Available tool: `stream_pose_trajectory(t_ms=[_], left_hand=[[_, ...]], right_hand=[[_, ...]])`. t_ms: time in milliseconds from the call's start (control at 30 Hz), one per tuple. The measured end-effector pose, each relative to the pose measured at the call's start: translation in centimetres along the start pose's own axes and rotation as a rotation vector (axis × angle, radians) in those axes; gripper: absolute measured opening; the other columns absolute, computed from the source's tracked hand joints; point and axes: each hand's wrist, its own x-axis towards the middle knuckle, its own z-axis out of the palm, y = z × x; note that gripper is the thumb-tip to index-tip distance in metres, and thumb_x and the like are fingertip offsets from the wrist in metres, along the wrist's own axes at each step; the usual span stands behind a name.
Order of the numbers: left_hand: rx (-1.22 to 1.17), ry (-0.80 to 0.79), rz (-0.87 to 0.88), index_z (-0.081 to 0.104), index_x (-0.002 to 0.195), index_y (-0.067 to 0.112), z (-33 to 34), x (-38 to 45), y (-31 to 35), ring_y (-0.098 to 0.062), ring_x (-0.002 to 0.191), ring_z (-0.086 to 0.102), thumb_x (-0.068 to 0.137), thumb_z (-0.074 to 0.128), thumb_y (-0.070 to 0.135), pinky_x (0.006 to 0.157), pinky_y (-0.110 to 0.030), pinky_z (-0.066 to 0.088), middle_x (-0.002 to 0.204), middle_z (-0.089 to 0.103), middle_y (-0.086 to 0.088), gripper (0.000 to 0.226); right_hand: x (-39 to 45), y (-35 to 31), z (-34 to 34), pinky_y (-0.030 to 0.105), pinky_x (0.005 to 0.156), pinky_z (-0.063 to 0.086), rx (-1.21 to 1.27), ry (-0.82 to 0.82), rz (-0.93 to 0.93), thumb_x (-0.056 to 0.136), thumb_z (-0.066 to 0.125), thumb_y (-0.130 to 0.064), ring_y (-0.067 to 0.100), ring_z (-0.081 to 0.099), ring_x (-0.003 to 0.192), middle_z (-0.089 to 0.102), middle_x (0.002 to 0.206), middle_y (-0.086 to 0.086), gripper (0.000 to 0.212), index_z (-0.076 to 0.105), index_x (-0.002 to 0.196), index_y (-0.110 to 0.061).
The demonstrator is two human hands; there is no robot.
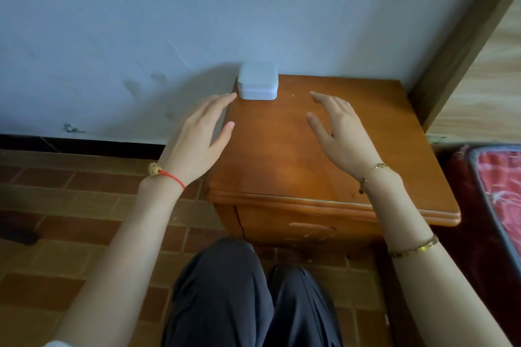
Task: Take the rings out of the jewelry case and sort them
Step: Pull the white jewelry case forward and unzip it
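A small white jewelry case (258,82) with rounded corners sits closed at the back left corner of a wooden nightstand (284,155), against the wall. My left hand (197,139) hovers over the nightstand's left edge, fingers apart and empty, its fingertips just left of the case. My right hand (339,132) hovers over the middle of the top, open and empty, to the right of the case and a little nearer me. No rings are visible.
The nightstand has a drawer (304,229) in its front. A pale blue wall (197,22) rises right behind it. A bed with a red cover (496,191) stands at the right. My knees in dark trousers (248,298) sit before the drawer, above a brown tiled floor (70,222).
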Motion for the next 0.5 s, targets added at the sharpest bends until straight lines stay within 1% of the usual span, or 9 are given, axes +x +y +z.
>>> stream_pose_trajectory(t_ms=[100, 233, 333, 433, 500], left_hand=[[-0.028, 0.023, 0.024, 0.039, 0.145, 0.022, 0.9, 0.8, -0.8, -0.01, 0.136, 0.039, 0.1, 0.045, 0.024, 0.11, -0.016, 0.025, 0.146, 0.043, 0.006, 0.046], [-0.06, 0.039, 0.014, 0.04, 0.145, 0.019, 1.8, 3.0, -2.0, -0.014, 0.136, 0.04, 0.099, 0.048, 0.022, 0.109, -0.018, 0.024, 0.147, 0.044, 0.003, 0.047], [-0.053, 0.013, -0.021, 0.04, 0.146, 0.016, 2.7, 5.4, -3.4, -0.018, 0.138, 0.039, 0.099, 0.049, 0.022, 0.111, -0.024, 0.025, 0.149, 0.042, -0.001, 0.049], [-0.049, -0.032, -0.06, 0.038, 0.147, 0.013, 3.8, 7.8, -4.9, -0.021, 0.139, 0.037, 0.098, 0.051, 0.023, 0.114, -0.031, 0.027, 0.151, 0.039, -0.004, 0.052], [-0.056, -0.068, -0.099, 0.034, 0.149, 0.012, 4.8, 9.3, -5.8, -0.023, 0.141, 0.035, 0.097, 0.052, 0.024, 0.115, -0.033, 0.026, 0.152, 0.037, -0.006, 0.056]], right_hand=[[1.1, 0.3, 0.6, 0.031, 0.112, 0.03, 0.032, 0.009, 0.001, 0.1, 0.043, -0.037, 0.018, 0.039, 0.136, 0.05, 0.142, 0.002, 0.047, 0.042, 0.142, -0.016], [4.2, 0.3, 1.0, 0.031, 0.11, 0.032, 0.053, 0.0, -0.006, 0.099, 0.044, -0.038, 0.019, 0.041, 0.134, 0.05, 0.141, 0.003, 0.048, 0.043, 0.141, -0.014], [7.1, 0.4, 1.8, 0.036, 0.111, 0.033, 0.067, -0.037, 0.012, 0.099, 0.045, -0.037, 0.022, 0.041, 0.135, 0.049, 0.143, 0.005, 0.05, 0.042, 0.142, -0.012], [9.5, 0.7, 3.3, 0.037, 0.111, 0.033, 0.039, -0.094, 0.036, 0.099, 0.045, -0.038, 0.023, 0.039, 0.136, 0.046, 0.146, 0.006, 0.052, 0.039, 0.143, -0.012], [10.8, 1.1, 4.4, 0.038, 0.112, 0.032, 0.014, -0.136, 0.046, 0.098, 0.045, -0.038, 0.024, 0.036, 0.138, 0.044, 0.147, 0.007, 0.054, 0.037, 0.145, -0.011]])
